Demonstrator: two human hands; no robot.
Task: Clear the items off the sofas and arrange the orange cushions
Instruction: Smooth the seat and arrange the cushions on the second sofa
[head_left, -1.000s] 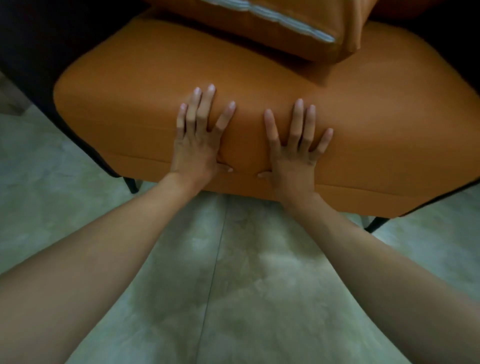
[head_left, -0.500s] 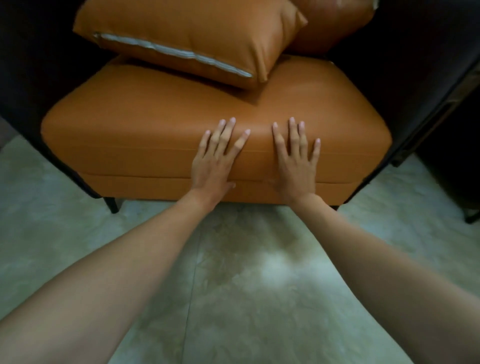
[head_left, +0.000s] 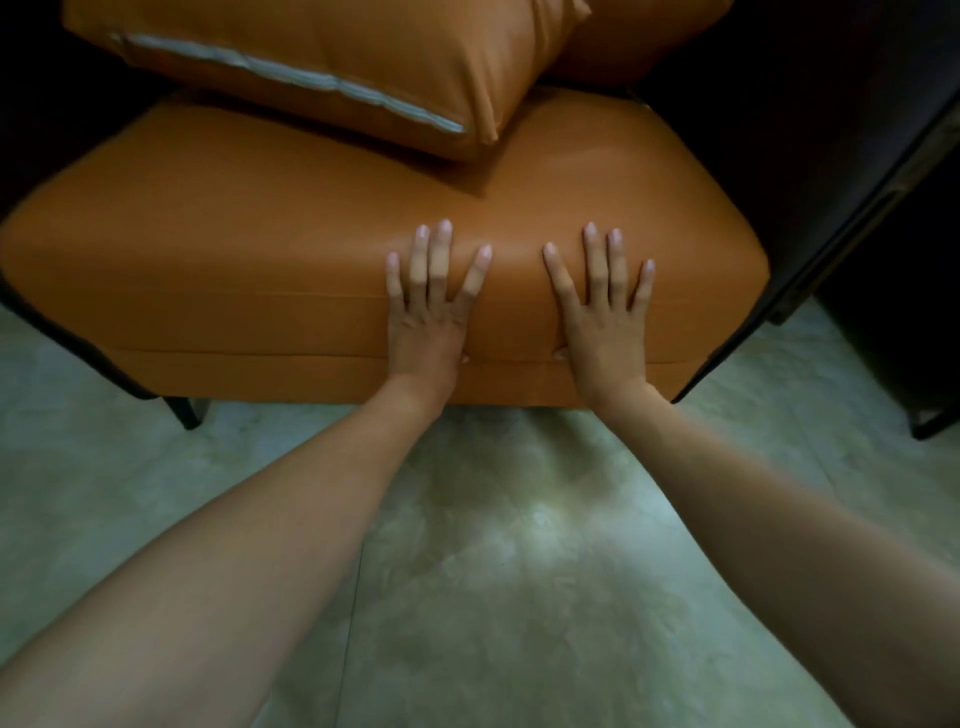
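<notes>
On seat cushion (head_left: 260, 249), both hands flat.

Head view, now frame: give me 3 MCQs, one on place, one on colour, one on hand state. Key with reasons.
1. Where does the orange throw pillow with the pale zip strip lie?
A. on the floor
B. at the back of the orange leather seat cushion
C. under the left hand

2. What colour is the chair's frame around the seat cushion?
A. white
B. orange
C. dark, near black

3. How are the left hand and right hand placed?
A. flat, fingers spread, on the cushion's front edge
B. both gripping the pillow
C. hanging free above the floor

Key:
1 B: the pillow rests on the seat's rear part, beyond the hands.
2 C: the sides flanking the orange seat are dark.
3 A: straight fingers lie on the top, palms over the front edge.
</notes>
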